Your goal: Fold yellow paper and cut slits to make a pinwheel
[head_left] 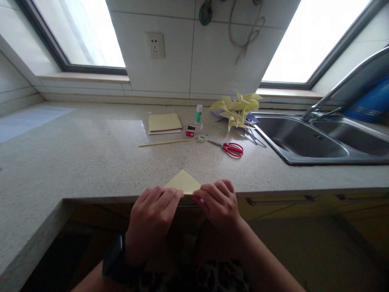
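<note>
a yellow paper (182, 181), triangular in what shows of it, is held at the near edge of the counter (106, 170), its tip pointed away from the body and its long edge run left to right. that edge is pinched by the left hand (154, 211) and the right hand (220, 203), fingertips just apart; neither is clearly nearer.
</note>
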A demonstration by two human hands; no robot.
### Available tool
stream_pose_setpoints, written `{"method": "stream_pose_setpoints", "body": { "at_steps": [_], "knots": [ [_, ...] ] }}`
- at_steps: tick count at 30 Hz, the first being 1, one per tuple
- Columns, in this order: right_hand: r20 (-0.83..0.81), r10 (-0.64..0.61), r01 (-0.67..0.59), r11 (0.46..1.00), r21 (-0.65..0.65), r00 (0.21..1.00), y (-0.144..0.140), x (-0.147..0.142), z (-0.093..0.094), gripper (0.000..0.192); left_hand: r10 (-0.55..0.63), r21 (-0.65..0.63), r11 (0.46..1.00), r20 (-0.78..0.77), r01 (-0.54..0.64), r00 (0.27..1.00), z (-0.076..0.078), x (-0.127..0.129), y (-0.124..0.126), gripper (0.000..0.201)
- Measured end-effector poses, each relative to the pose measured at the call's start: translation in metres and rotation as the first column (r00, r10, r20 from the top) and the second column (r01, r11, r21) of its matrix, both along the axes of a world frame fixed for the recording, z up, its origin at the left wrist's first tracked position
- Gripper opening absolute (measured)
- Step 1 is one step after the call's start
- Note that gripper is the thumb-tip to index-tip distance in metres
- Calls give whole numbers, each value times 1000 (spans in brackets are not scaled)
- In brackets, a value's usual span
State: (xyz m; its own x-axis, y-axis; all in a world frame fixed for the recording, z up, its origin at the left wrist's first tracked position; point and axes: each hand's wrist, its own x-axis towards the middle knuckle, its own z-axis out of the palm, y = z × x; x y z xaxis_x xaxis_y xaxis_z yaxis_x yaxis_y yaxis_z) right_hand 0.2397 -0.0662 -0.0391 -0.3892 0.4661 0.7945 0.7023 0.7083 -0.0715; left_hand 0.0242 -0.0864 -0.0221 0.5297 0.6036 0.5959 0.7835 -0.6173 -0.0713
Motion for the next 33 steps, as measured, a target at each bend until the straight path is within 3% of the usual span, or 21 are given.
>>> {"method": "stream_pose_setpoints", "body": {
  "at_steps": [17,24,30,33],
  "knots": [
    [10,-22,22,999,45,1000,1,-2,-3,7,-35,42,999,45,33,998,-1,-2,-5,25],
    [27,-29,27,999,46,999,0,-3,-2,7,-7,44,999,31,6,999,1,-1,-5,22],
    [22,-21,20,999,37,1000,0,1,0,22,10,47,999,-3,-10,1000,1,1,-3,21],
    [17,-6,5,1000,21,1000,0,2,0,17,20,43,999,-5,-20,1000,1,2,-3,19]
  ]
}}
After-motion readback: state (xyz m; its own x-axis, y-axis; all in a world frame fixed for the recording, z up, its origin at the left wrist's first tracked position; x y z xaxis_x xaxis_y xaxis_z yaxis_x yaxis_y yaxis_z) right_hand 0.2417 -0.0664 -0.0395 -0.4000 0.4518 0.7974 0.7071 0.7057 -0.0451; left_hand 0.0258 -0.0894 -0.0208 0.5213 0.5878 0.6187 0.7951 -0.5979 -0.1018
